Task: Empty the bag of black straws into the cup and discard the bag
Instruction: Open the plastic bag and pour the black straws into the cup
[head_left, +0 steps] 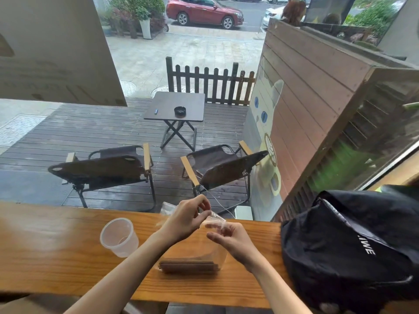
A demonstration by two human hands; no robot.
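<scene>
A clear plastic bag [217,250] stands on the wooden counter [56,268], its top held up. A bundle of dark straws [188,266] lies across its bottom. My left hand [186,219] pinches the bag's top edge from the left. My right hand [233,240] grips the same top edge from the right, just below and touching the plastic. An empty translucent plastic cup [119,236] stands upright on the counter, left of my left forearm.
A black backpack [353,243] fills the counter's right end, close to my right arm. Beyond the counter is a window onto a deck with two folding chairs [104,166] and a small table [175,106].
</scene>
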